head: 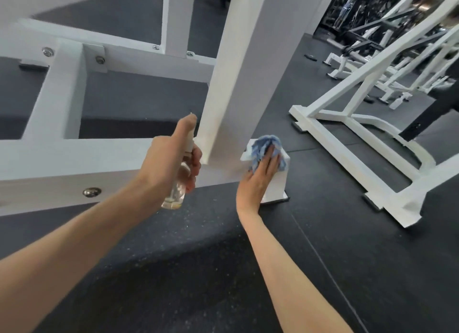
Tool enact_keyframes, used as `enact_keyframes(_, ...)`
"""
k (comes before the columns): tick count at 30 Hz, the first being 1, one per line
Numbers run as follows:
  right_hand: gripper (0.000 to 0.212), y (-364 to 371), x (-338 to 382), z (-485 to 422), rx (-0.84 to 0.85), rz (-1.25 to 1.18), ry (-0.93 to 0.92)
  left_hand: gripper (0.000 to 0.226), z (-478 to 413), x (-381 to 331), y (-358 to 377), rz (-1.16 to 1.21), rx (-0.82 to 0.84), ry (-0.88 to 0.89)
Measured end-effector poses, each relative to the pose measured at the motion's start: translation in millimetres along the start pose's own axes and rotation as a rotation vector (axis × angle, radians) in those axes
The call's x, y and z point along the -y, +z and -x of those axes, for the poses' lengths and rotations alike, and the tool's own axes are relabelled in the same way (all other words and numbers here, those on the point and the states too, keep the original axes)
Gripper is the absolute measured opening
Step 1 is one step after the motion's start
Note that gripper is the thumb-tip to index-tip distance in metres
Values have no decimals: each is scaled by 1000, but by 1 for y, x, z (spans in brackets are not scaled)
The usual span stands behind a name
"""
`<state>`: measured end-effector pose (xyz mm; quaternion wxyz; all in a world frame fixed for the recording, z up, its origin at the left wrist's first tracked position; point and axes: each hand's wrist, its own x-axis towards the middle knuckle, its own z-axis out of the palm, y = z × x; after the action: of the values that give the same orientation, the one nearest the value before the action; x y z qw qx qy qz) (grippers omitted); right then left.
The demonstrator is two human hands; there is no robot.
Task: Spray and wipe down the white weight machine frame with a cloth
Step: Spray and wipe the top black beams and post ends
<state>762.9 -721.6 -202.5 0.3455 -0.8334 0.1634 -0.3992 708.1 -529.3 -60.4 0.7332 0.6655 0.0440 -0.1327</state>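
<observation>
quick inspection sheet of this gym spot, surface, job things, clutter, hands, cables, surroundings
surface: dark speckled rubber floor.
job's things: white frame post meets the base beam; blue cloth on the frame's end block; clear spray bottle, nearly empty.
clutter: nothing seen.
grippers: left hand grips the bottle, finger on its nozzle; right hand presses the cloth flat.
cables: nothing seen.
surroundings: another white machine base on the right; more equipment behind.
</observation>
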Motion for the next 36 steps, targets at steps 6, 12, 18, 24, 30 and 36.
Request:
enact_keyframes(6, 43, -3, -70, -45, -37, -520, 845, 62, -3, -4, 3, -14, 37, 32)
enact_keyframes(12, 40, -17, -61, -46, 197, 74, 794, 63, -5, 0, -3, -78, 41, 32)
enact_keyframes(18, 40, -9, -74, -34, 0, -253, 910, 61, -3, -1, 0, -49, 41, 56)
enact_keyframes(24, 33, -20, -42, -18, 10, -281, 756, 64, 4, -12, 5, -126, 86, 106)
enact_keyframes(30, 53, -8, 59, 72, 148, -292, 340, 61, 16, -27, 1, -27, 26, 110)
enact_keyframes(36, 88, 13, 75, 128, 290, -194, -105, 66, 16, -51, -13, -21, -21, 200)
